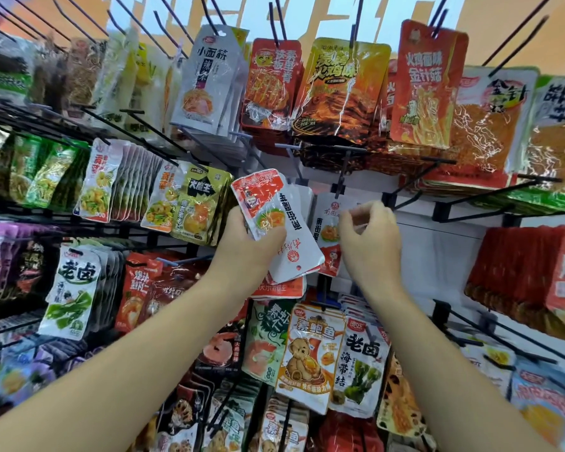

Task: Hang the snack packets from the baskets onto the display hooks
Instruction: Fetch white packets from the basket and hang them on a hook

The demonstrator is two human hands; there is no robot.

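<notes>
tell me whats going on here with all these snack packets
A person is stocking a snack display wall. Their left hand grips a small stack of white-and-red packets, while the right hand pinches the top of one matching packet at a hook in the middle row, seemingly threading it on. The hooks around it carry other hanging packets.

A black wire rack (46, 220) carries snack packets (340, 89) hanging in rows from hooks (503, 190).
</notes>
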